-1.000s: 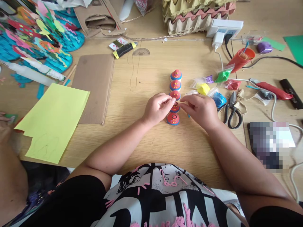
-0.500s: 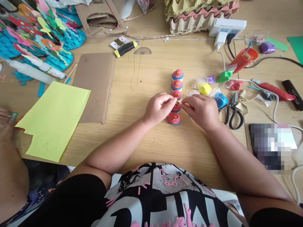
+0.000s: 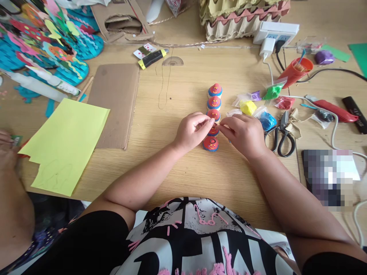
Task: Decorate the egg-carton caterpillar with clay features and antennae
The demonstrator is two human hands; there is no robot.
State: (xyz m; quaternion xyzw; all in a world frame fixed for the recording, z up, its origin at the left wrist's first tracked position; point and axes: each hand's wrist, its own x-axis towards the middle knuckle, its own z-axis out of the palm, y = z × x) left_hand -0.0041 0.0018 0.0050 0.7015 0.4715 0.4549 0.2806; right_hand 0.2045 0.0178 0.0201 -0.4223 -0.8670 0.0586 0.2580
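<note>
Five domes [image 3: 213, 114] stand at frame centre, row axis running up the frame, left hand [image 3: 190, 131] and right hand [image 3: 246, 135] about equally near on either side of the second-lowest dome [image 3: 213, 131], both pinched closed, any held piece indiscernible.

We see soft, bright light on the table [image 3: 160, 168], dimmer by its near edge. Crafts [image 3: 60, 53] at the far left corner blur and stretch; pixelation masks a patch [image 3: 328, 177] near the right edge.
</note>
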